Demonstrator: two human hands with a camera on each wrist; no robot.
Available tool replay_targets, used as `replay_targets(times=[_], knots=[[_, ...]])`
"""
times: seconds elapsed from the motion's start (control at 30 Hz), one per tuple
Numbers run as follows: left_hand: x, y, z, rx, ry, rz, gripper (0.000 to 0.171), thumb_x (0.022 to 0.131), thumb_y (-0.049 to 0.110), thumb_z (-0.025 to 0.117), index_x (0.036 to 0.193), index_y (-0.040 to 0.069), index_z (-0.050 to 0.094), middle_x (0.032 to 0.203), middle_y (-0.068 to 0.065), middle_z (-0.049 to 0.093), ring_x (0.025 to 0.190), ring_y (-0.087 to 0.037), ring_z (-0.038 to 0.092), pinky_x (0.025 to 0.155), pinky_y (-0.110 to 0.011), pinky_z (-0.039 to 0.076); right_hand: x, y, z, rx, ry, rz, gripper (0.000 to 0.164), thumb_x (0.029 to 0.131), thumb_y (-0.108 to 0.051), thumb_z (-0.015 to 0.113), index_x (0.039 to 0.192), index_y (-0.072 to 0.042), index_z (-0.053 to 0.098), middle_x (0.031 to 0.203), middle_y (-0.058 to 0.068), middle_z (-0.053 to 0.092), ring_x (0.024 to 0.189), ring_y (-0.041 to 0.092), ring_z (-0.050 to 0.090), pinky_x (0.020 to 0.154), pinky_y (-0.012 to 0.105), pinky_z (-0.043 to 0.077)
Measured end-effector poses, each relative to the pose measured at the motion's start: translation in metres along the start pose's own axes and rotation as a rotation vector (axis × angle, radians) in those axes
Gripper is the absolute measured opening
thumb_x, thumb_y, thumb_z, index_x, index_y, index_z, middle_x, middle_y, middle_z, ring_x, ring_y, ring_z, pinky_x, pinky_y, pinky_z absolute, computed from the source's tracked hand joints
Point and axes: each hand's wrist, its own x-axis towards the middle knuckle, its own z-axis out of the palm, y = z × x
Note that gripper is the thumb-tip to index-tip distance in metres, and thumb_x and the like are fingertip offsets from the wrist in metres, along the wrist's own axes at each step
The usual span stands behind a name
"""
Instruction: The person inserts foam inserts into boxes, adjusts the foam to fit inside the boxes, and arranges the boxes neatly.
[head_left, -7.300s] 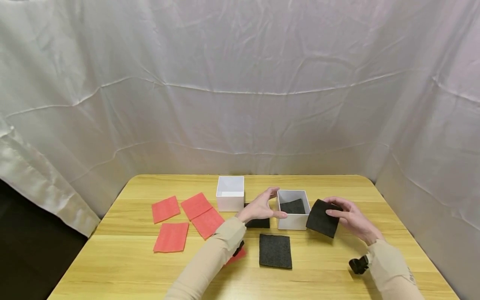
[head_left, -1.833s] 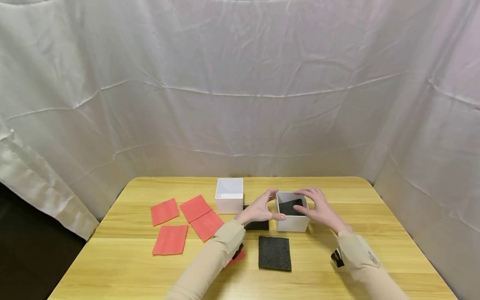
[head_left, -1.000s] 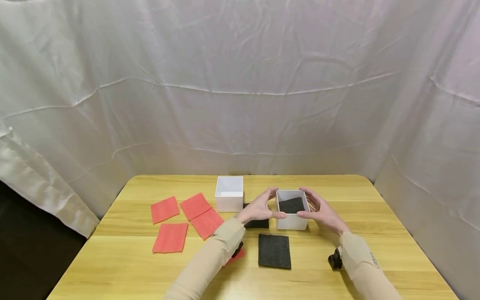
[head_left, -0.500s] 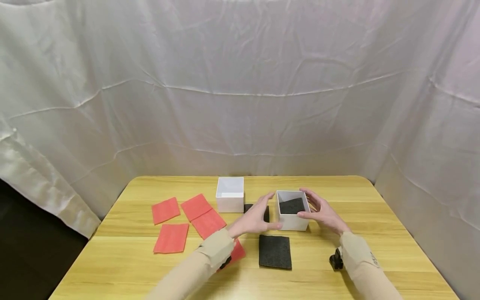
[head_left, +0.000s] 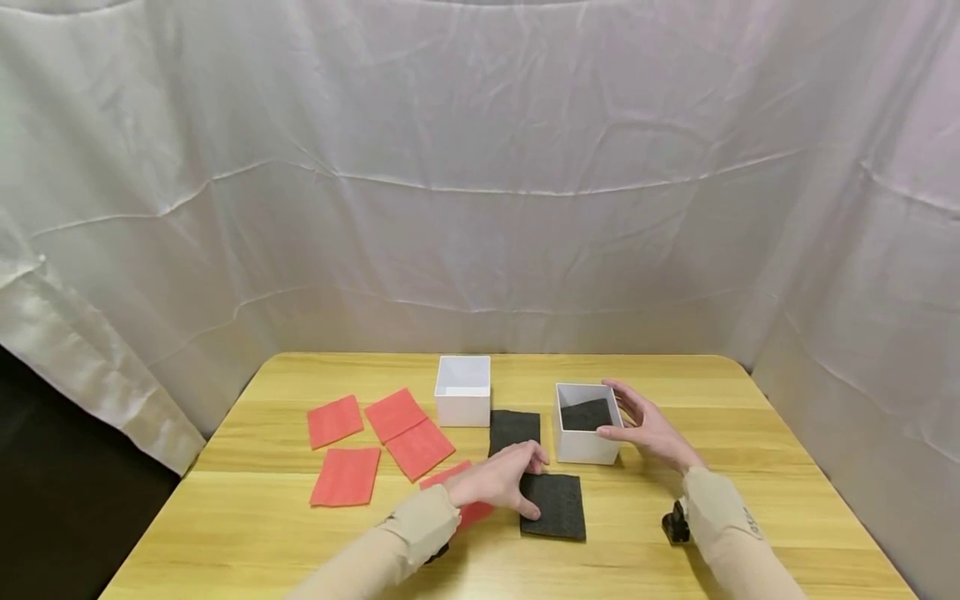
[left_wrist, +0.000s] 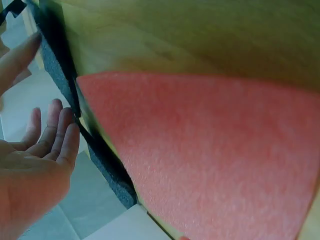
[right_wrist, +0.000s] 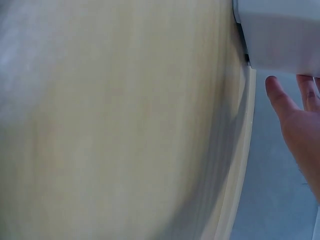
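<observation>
My left hand [head_left: 498, 482] is over the left side of a black felt square [head_left: 561, 508], its thumb overlapping the square and its fingers loosely bent. In the left wrist view those fingers [left_wrist: 65, 135] are seen beside the dark felt edge [left_wrist: 112, 180]. My right hand [head_left: 651, 433] holds the right side of a white open box [head_left: 587, 448], thumb at the front corner and fingers toward the back. Inside that box lies black felt [head_left: 587, 414]. Another black felt square [head_left: 513, 427] lies left of the box. The right wrist view shows the fingers close against the box [right_wrist: 280, 45].
A second white box [head_left: 462, 410] stands at the back, left of the first. Several red felt squares [head_left: 345, 477] lie on the left of the wooden table [head_left: 232, 550]; one red square [head_left: 474, 515] is partly under my left wrist. Grey curtains [head_left: 480, 250] surround the table.
Earlier, my right hand put a black felt square into the box and then took hold of its right side. My left hand has let go of the box and moved down to the front black square.
</observation>
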Motion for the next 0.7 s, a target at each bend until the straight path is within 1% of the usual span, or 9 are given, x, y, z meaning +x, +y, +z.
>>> replay_targets(times=[0.2,0.4,0.53,0.7], knots=[[-0.0006,0.0005,0.0029,0.030,-0.011,-0.019,0.063,0.071,0.015,0.092,0.121,0.009,0.055,0.111,-0.004,0.064,0.104,-0.011,0.058,0.096,-0.017,0.046,-0.0003,0.0012,0.0004,-0.006,0.000,-0.002,0.085,0.089,-0.009,0.074,0.158,-0.002,0.023,0.165,0.027,0.020,0.152,0.052,0.012,0.117,0.071,0.016],[-0.0006,-0.0024,0.0039,0.019,-0.010,-0.041,0.063,0.071,0.016,0.092,0.122,0.010,0.055,0.113,-0.003,0.063,0.106,-0.009,0.056,0.098,-0.019,0.045,0.0000,0.0014,-0.0005,-0.005,-0.003,-0.002,0.085,0.089,-0.008,0.074,0.158,-0.002,0.024,0.165,0.026,0.021,0.152,0.052,0.012,0.117,0.069,0.017],[-0.0009,-0.0054,0.0054,0.010,-0.003,-0.038,0.063,0.071,0.017,0.092,0.121,0.011,0.056,0.113,-0.003,0.062,0.106,-0.009,0.055,0.098,-0.020,0.045,0.0002,0.0009,-0.0006,0.009,-0.003,0.004,0.086,0.089,-0.008,0.074,0.158,-0.001,0.023,0.165,0.026,0.020,0.152,0.051,0.012,0.118,0.068,0.017],[-0.0014,-0.0078,0.0068,0.006,0.001,-0.035,0.063,0.071,0.018,0.092,0.122,0.010,0.056,0.114,-0.002,0.060,0.107,-0.011,0.055,0.099,-0.021,0.045,0.0003,-0.0006,-0.0006,0.022,-0.003,0.010,0.087,0.089,-0.008,0.074,0.158,-0.001,0.023,0.166,0.026,0.019,0.152,0.051,0.010,0.118,0.070,0.014]])
